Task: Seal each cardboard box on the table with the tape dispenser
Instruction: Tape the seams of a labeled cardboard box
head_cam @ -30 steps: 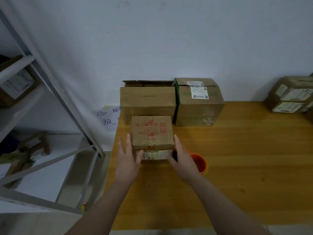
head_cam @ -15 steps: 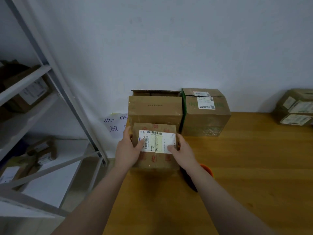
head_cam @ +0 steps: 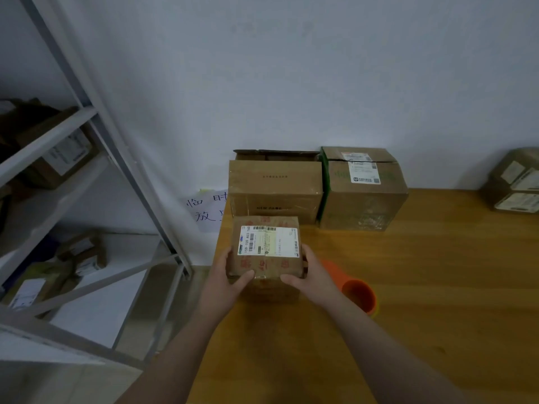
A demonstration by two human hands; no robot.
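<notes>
Cardboard box [head_cam: 264,265] between left hand [head_cam: 224,282] and right hand [head_cam: 315,277], thumbs atop

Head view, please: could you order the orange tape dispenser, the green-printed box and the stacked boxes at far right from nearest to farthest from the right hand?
1. Orange tape dispenser, just right of the right hand.
2. Green-printed box, behind it at the wall.
3. Stacked boxes, far right edge.

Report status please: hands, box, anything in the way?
Left hand and right hand both grip small box, label up. Orange dispenser by right wrist, untouched. Left big box, right big box behind; nothing blocks.
</notes>
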